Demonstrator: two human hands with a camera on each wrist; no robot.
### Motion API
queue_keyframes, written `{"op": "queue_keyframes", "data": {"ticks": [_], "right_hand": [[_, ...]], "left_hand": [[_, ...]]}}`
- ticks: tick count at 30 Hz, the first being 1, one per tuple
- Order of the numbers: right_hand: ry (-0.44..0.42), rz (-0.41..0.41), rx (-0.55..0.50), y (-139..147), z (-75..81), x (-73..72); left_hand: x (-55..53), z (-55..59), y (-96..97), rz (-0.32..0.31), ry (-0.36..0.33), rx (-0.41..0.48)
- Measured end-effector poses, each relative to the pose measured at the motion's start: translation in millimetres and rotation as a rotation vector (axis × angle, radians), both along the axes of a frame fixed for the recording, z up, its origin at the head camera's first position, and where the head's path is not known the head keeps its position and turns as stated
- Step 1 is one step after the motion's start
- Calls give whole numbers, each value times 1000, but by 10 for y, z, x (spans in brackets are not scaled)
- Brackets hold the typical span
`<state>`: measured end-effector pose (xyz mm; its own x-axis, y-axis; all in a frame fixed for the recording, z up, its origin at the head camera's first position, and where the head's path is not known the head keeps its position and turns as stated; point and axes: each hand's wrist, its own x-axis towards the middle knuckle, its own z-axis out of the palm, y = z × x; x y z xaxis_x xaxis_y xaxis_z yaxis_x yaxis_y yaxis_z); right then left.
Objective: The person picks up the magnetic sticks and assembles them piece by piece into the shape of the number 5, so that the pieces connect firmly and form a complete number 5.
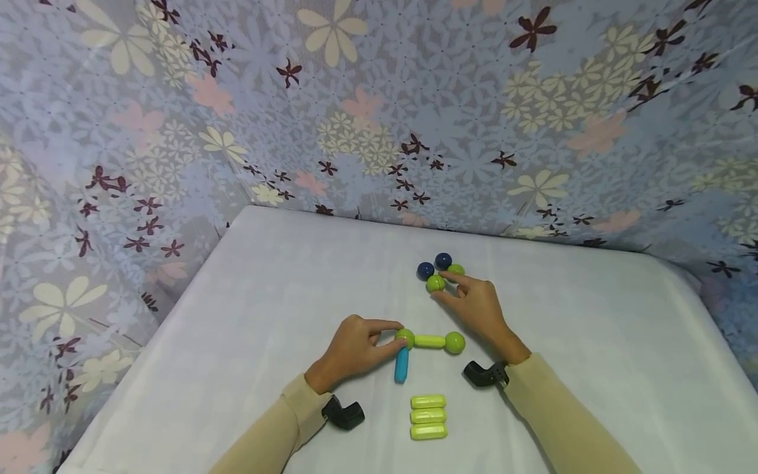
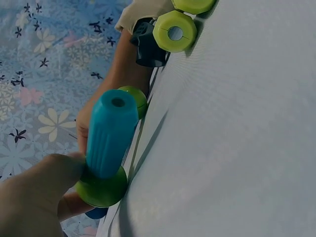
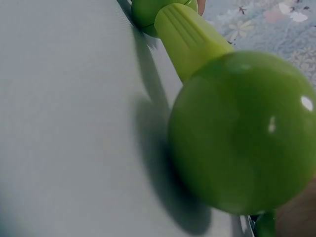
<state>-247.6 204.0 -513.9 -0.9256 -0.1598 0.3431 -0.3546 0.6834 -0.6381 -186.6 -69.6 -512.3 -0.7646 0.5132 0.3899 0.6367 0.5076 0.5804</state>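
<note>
My left hand (image 1: pixel 358 345) pinches a green ball (image 1: pixel 405 338) between thumb and forefinger. From that ball a blue stick (image 1: pixel 401 365) points toward the front, its end hole showing in the left wrist view. A yellow-green stick (image 1: pixel 429 341) joins the held ball to another green ball (image 1: pixel 454 342), which looms large in the right wrist view. Farther back, my right hand (image 1: pixel 476 306) has thumb and forefinger on either side of a grooved green ball (image 1: pixel 435 283), pinching it. Close by are two dark blue balls (image 1: pixel 425 270) and one more green ball (image 1: pixel 456 270).
Three yellow-green sticks (image 1: pixel 428 417) lie side by side near the front of the white-covered table (image 1: pixel 284 263). Flower-patterned cloth (image 1: pixel 379 118) rises behind the table and on its left. A black wrist device (image 1: pixel 343 413) sits at each cuff.
</note>
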Motion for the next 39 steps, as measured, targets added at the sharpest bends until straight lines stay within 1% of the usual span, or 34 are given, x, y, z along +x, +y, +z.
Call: {"op": "queue_keyframes", "data": {"ticks": [3, 6, 8, 13, 16, 20, 23, 26, 27, 29, 34, 36, 39], "right_hand": [[10, 4, -28, 21, 5, 22], [9, 4, -87, 56, 0, 67], [-13, -7, -139, 90, -11, 108], [-86, -72, -273, 164, -13, 250], [-102, -90, -349, 174, 4, 344], [-125, -81, -431, 150, 13, 486], [-146, -79, -485, 128, 21, 632], [-169, -77, -506, 83, 22, 790], [-173, -67, -505, 63, 19, 841], [-168, -19, -490, 16, 15, 946], [-114, 210, -393, -127, -11, 1187], [-101, 282, -329, -178, -25, 1258], [-89, 334, -242, -235, -37, 1309]], "left_hand": [[-15, 12, 14, 5, 16, 0], [-39, 14, 35, 10, 27, 9], [-51, 21, 48, 15, 31, 11], [-95, 15, 73, 27, 17, 25], [-133, 25, 89, 23, 12, 37], [-182, 33, 106, 30, 11, 40], [-203, 18, 118, 47, 2, 29], [-213, -7, 108, 57, -7, 18], [-214, -10, 103, 56, -7, 19], [-220, -17, 96, 57, -1, 18], [-239, -16, 95, 61, 1, 11], [-245, -18, 103, 63, -7, 6], [-252, -27, 112, 65, -6, 0]]}}
